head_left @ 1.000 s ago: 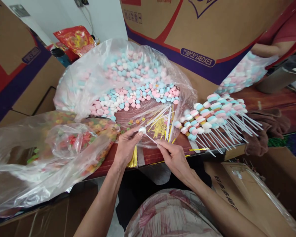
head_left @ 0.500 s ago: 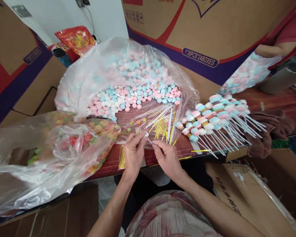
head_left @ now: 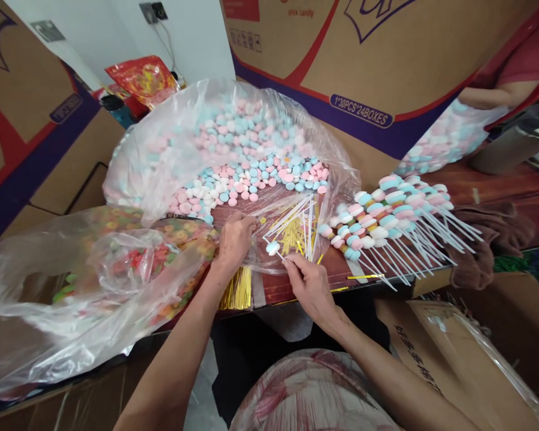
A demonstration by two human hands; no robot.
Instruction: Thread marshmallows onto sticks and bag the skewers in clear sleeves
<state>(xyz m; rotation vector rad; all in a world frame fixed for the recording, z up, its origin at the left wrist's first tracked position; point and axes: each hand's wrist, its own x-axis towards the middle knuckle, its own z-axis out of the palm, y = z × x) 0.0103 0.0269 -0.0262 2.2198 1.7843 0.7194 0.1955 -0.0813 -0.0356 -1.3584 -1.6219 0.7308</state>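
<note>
In the head view my right hand (head_left: 312, 282) pinches a thin white stick, and a pale blue and white marshmallow (head_left: 273, 247) is on its far end. My left hand (head_left: 234, 239) is over the plastic sheet in front of the marshmallow pile, fingers curled down and together; whatever is under the fingertips is hidden. Just past them lies a small yellow gummy ring (head_left: 263, 221). White sticks (head_left: 291, 214) and gold twist ties (head_left: 291, 234) lie beyond my right hand. Loose pink, blue and white marshmallows (head_left: 233, 185) spill from a large clear bag (head_left: 170, 129).
Finished marshmallow skewers (head_left: 395, 209) are stacked at the right. A clear bag of gummy rings (head_left: 112, 263) covers the table's left side. A gold tie bundle (head_left: 236, 290) lies at the front edge. Large cartons (head_left: 305, 90) stand behind. Another person's arm (head_left: 485, 96) shows at upper right.
My left hand has let go of the marshmallow and moved left and away from me to the sheet. My right hand keeps the stick, with the marshmallow now on its end.
</note>
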